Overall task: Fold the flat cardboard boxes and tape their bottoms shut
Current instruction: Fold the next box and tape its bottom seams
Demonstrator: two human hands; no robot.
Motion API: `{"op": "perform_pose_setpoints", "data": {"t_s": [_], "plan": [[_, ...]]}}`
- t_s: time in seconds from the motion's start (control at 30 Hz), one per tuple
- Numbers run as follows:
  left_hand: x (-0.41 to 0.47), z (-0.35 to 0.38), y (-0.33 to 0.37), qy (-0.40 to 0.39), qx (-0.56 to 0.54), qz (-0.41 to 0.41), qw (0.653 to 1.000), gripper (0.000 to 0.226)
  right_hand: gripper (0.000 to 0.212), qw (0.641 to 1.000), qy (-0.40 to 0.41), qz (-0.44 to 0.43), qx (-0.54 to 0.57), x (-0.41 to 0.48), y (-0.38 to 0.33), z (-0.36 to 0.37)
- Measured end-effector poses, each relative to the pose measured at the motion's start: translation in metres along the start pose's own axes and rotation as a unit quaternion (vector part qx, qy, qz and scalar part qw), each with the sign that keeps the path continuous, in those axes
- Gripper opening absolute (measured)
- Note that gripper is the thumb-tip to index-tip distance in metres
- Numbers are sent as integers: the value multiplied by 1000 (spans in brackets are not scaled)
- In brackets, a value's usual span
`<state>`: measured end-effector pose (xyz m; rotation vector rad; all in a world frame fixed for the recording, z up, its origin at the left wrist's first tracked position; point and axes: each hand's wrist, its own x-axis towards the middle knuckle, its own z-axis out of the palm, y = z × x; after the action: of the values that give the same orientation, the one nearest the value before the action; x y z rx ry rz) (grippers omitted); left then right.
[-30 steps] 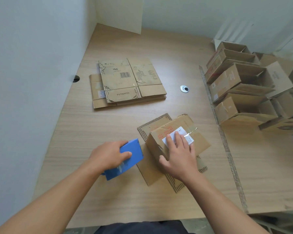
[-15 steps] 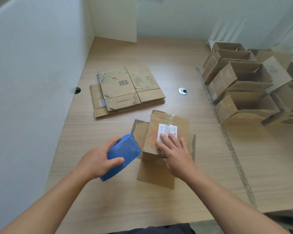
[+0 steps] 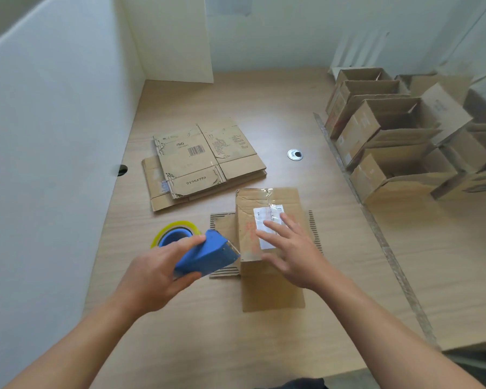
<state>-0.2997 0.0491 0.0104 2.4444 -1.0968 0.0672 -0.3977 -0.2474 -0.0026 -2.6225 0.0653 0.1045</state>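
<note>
the taping step is in hand. a folded box (image 3: 247,209) is stood bottom-up near the middle of the table (image 3: 264,346), with its loose flaps splayed on the wood around it. it is held down by the right hand (image 3: 295,254), which is laid flat on the closed bottom with fingers straight and spread, partly over a white label. a blue tape dispenser (image 3: 208,254) is gripped by the left hand (image 3: 155,279), fingers and thumb curled round its body, and its toothed end is set just beside the box's left edge. a glossy strip is seen along the bottom, but through the glare it cannot be told whether this is old tape or fresh. the next move is judged to call for the tape end to be stuck down at the box's edge and drawn over the seam while the flaps are pressed level. a stack of flat boxes (image 3: 205,161) is waiting beyond, and folded boxes (image 3: 390,141) are gathered at the right.
</note>
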Motion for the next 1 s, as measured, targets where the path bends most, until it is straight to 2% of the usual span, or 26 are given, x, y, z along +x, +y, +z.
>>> {"op": "perform_pose_setpoints", "data": {"t_s": [0.07,0.13,0.23,0.4,0.6,0.67,0.77,0.9,1.0], "plan": [[8,-2,3,32,30,76,996,53,51,990,56,-8,126,1,-14,-11],[16,-4,4,42,48,145,987,47,55,981,49,-22,189,1,-26,-21],[25,-7,6,38,64,209,975,50,51,980,7,-44,194,1,-33,-28],[36,-10,15,36,81,261,961,52,21,975,40,-47,214,-1,-26,-26],[41,-8,24,24,70,275,959,55,23,952,35,-12,304,-13,-23,-33],[41,-8,26,21,57,276,959,57,16,951,34,-9,307,-14,-22,-34],[44,-6,33,-3,35,274,961,60,13,955,89,1,282,-12,-13,-31],[48,-9,43,-72,6,212,975,69,14,944,112,36,308,-15,2,-27],[56,-12,49,-171,-44,132,975,71,14,943,99,69,311,-24,5,-25]]}}
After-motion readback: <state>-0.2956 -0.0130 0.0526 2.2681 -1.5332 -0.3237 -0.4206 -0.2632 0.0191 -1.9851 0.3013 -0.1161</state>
